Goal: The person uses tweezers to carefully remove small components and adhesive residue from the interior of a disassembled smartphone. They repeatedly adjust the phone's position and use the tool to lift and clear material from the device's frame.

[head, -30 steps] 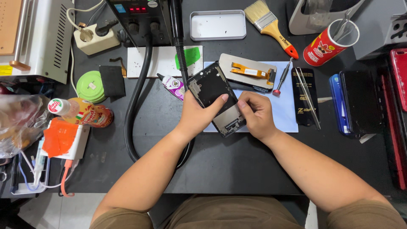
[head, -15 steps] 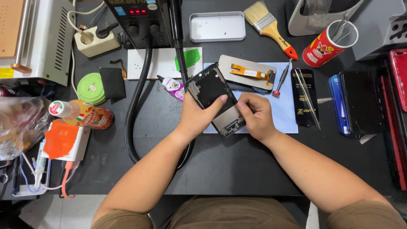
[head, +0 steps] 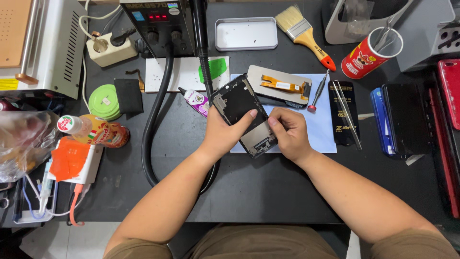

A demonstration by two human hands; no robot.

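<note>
- Black and bare metal, that's the phone frame point(head: 242, 113) you've got in both hands, tilted diagonally over the pale blue mat point(head: 320, 125) in the middle of the dark bench point(head: 268, 187).
- Your left hand point(head: 224, 132) wraps around its left edge, thumb laid flat across the dark middle panel, so it's closed on the frame.
- Your right hand point(head: 289, 133) curls in tight at the lower right end, fingertips bunched on the silvery bottom section. Can't tell if you're pinching some small part there or just pressing.
- Both forearms come up from the bottom edge and angle inward, meeting at the frame.
- Just behind the frame lies a grey display panel point(head: 280, 86) with an orange flex ribbon on it, flat and matte.
- A small red-tipped screwdriver point(head: 317, 92) sits beside that, and shiny steel tweezers point(head: 347, 111) rest on a black card further right.
- A thick black rubbery hose point(head: 155, 124) loops down the left side of you.
- Far back there's a shallow metal tray point(head: 246, 33) and a wood-handled brush point(head: 304, 32) with pale bristles.
</note>
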